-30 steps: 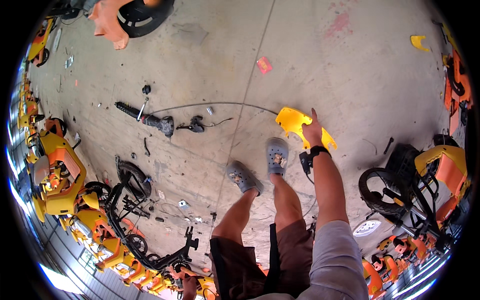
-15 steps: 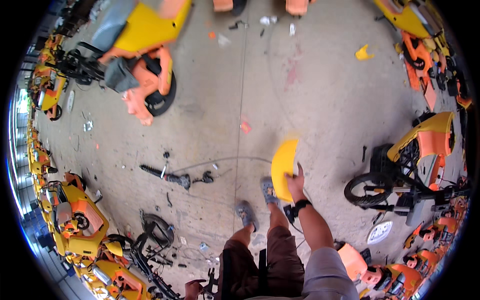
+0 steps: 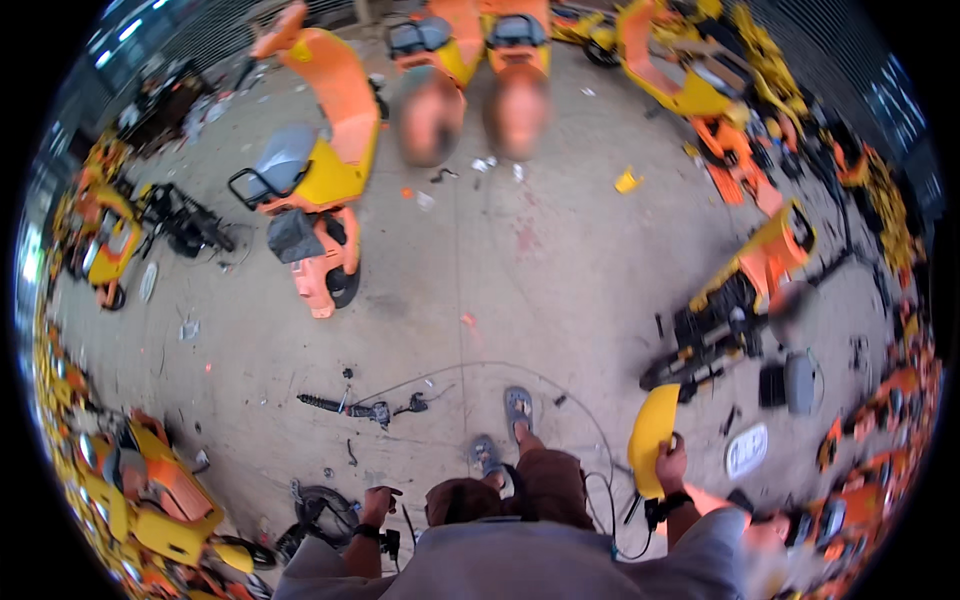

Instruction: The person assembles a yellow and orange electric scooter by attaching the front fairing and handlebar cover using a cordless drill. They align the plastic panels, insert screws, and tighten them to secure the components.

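Note:
On my right side, my right hand grips the inner edge of a curved yellow body panel, with the thumb and fingers closed about it. The panel hangs upright, well above the floor. My left hand is low at my left side, near a dark wheel on the floor. Its fingers are partly stretched and loose, and I see nothing in them. Dark straps with small boxes circle both wrists. A thin black cable loops beside my right leg.
A black shock absorber with a long cable lies ahead on the concrete. A partly stripped scooter stands at the right, a white oval panel nearby. Orange and yellow scooters stand far ahead; more line both sides.
My right hand has carried the yellow panel from in front of my feet to my right side. My left hand has come further into view. The view has tilted up, showing more scooters ahead.

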`<state>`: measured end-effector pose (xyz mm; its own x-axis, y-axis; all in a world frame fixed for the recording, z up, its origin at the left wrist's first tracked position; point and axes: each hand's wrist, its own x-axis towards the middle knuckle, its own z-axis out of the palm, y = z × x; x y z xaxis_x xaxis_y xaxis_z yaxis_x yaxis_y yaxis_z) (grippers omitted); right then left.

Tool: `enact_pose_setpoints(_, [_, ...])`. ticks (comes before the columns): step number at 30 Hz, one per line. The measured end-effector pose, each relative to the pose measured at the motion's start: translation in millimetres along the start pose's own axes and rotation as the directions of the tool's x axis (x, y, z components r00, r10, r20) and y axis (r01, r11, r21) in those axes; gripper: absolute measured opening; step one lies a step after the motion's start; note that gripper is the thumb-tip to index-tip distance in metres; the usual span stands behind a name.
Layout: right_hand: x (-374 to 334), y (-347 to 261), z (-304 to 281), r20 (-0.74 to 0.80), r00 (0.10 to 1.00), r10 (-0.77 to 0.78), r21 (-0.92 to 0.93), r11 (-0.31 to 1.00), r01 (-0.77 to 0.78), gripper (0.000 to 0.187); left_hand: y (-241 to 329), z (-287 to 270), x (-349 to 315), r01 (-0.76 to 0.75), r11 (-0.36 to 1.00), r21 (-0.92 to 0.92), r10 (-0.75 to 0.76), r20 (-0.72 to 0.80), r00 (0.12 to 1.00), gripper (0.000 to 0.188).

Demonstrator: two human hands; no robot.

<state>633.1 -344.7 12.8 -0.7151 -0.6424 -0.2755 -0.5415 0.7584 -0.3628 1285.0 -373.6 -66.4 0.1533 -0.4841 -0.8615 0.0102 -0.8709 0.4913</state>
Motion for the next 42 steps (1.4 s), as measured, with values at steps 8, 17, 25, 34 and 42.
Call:
enact_pose_setpoints(8, [-239.4, 202.7, -33.3, -0.252, 0.712, 0.656, -0.075, 0.720, -0.690, 0.042, 27.7, 7.6, 24.6, -0.688, 0.345, 0.639, 0.221, 0.657, 0.721, 0.025])
enact_pose_setpoints(17, [-431.1, 234.3, 52.8, -0.055, 0.301, 0.952, 0.218, 0.306, -0.927, 0.042, 158.1, 163.2, 38.4, -0.192, 0.804, 0.563, 0.043, 0.266, 0.963, 0.025])
enact_pose_setpoints(25, [-380.8, 279.1, 24.6, -0.080, 0.399, 0.914, 0.324, 0.402, -0.856, 0.040, 167.5, 383.0, -15.4, -0.522, 0.407, 0.750, 0.173, 0.497, 0.850, 0.030])
enact_pose_setpoints(34, [-245.9, 395.8, -54.3, -0.175, 0.522, 0.835, 0.387, 0.546, -0.743, 0.024, 134.3, 598.2, -167.3, -0.562, 0.669, 0.486, -0.033, 0.775, 0.631, 0.023])
enact_pose_setpoints(42, [-73.8, 419.3, -168.8, -0.301, 0.727, 0.618, 0.595, 0.717, -0.363, 0.020, 153.3, 749.9, -222.9, -0.298, 0.904, 0.307, -0.088, 0.815, 0.572, 0.025])
